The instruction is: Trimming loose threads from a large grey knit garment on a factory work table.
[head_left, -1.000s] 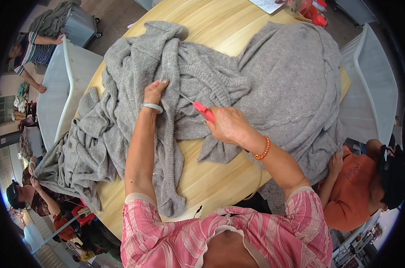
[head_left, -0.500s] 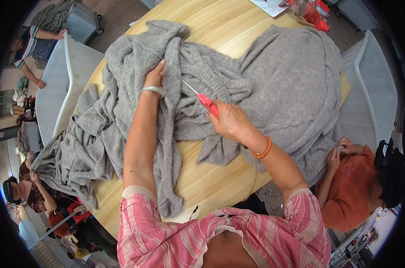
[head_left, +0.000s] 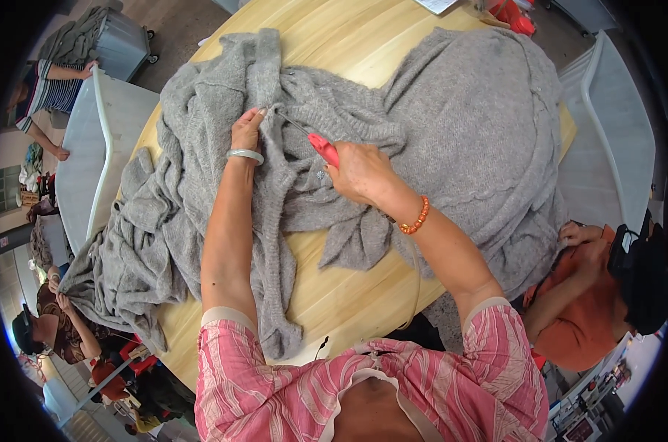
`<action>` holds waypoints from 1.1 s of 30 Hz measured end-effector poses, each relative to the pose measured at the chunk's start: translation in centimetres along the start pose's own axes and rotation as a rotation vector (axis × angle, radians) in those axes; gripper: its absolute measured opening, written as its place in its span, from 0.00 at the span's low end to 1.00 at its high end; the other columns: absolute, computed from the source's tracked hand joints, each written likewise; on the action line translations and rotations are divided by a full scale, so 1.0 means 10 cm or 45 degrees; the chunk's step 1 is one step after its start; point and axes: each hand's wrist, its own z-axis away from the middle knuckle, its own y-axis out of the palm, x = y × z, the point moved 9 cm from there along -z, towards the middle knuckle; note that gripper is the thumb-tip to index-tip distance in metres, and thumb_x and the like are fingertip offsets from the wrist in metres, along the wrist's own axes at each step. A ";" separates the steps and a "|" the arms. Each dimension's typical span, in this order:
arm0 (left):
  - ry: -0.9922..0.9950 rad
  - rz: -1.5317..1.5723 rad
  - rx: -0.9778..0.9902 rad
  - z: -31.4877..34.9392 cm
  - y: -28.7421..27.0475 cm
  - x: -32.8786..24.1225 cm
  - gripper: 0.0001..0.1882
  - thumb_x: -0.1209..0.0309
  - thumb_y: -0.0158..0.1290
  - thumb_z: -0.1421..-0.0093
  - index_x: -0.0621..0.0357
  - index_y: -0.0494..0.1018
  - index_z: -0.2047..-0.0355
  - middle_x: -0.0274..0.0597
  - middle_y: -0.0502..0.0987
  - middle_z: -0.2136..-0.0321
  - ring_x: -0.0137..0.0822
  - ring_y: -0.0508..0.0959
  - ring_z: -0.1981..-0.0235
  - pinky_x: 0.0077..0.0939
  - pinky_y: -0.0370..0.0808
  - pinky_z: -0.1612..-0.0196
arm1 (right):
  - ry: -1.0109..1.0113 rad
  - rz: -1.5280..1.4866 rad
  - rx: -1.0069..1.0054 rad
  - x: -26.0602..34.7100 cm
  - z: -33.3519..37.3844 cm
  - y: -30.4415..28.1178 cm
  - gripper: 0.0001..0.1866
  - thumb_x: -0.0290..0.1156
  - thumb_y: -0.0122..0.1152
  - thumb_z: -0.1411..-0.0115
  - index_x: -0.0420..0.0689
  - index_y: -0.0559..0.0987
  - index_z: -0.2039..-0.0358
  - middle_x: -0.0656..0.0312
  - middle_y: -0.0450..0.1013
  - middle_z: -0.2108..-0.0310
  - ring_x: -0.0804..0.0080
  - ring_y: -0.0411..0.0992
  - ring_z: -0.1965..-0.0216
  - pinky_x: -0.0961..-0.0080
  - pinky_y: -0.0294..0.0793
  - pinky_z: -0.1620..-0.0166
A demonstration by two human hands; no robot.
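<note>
- Pale wooden table (head_left: 349,295), round, carrying a rumpled grey knitted garment (head_left: 452,140), soft and fuzzy.
- Right hand (head_left: 360,173) closed around a red-handled pointed tool (head_left: 321,146); its thin metal tip slants up-left toward the left hand.
- Left hand (head_left: 245,129), just beyond, pinches a fold of the knit at the tip.
- Grey plastic chairs (head_left: 91,155) flank the table.

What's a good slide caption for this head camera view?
Left hand pins a grey knitted garment while right hand works a red-handled tool into it.

A red package (head_left: 512,15) and a white sheet (head_left: 438,5) lie at the table's far edge.
</note>
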 end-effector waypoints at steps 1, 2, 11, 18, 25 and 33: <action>0.001 -0.002 -0.006 0.00 -0.03 0.01 0.04 0.73 0.55 0.43 0.59 0.74 0.67 0.33 0.77 0.74 0.24 0.74 0.75 0.16 0.71 0.69 | -0.004 -0.001 0.003 0.02 0.00 -0.01 0.14 0.35 0.55 0.45 0.36 0.73 0.66 0.41 0.74 0.70 0.42 0.73 0.64 0.56 0.71 0.58; 0.020 0.005 -0.005 -0.01 -0.04 0.00 0.04 0.73 0.55 0.43 0.59 0.74 0.67 0.32 0.77 0.73 0.22 0.74 0.75 0.15 0.70 0.69 | 0.008 -0.017 -0.004 0.03 -0.01 -0.05 0.14 0.35 0.55 0.45 0.36 0.73 0.66 0.41 0.74 0.70 0.42 0.73 0.64 0.56 0.72 0.58; 0.021 0.065 -0.098 0.07 -0.03 0.06 0.04 0.72 0.54 0.42 0.58 0.74 0.68 0.32 0.77 0.72 0.26 0.74 0.71 0.18 0.70 0.63 | -0.041 -0.008 0.117 -0.03 0.17 0.06 0.14 0.35 0.57 0.46 0.36 0.74 0.67 0.41 0.74 0.71 0.43 0.73 0.66 0.55 0.72 0.61; 0.010 0.111 -0.178 0.24 -0.06 0.31 0.11 0.62 0.49 0.37 0.56 0.73 0.65 0.28 0.74 0.77 0.18 0.69 0.79 0.12 0.62 0.78 | -0.063 0.018 0.244 -0.05 0.59 0.22 0.14 0.36 0.57 0.46 0.37 0.74 0.66 0.42 0.74 0.72 0.42 0.72 0.67 0.54 0.71 0.61; 0.158 0.180 -0.151 0.73 0.09 0.27 0.21 0.57 0.49 0.38 0.61 0.71 0.53 0.38 0.76 0.61 0.28 0.74 0.60 0.23 0.70 0.54 | 0.002 -0.028 0.154 -0.11 0.82 0.19 0.14 0.36 0.56 0.46 0.38 0.74 0.66 0.43 0.74 0.70 0.42 0.73 0.65 0.54 0.71 0.60; 0.256 -1.050 -0.219 1.73 0.28 0.46 0.24 0.64 0.60 0.53 0.61 0.73 0.56 0.50 0.78 0.68 0.42 0.76 0.67 0.35 0.72 0.60 | 0.043 -0.200 0.037 -0.48 1.23 0.28 0.09 0.31 0.53 0.42 0.37 0.75 0.67 0.58 0.73 0.81 0.69 0.72 0.79 0.73 0.70 0.71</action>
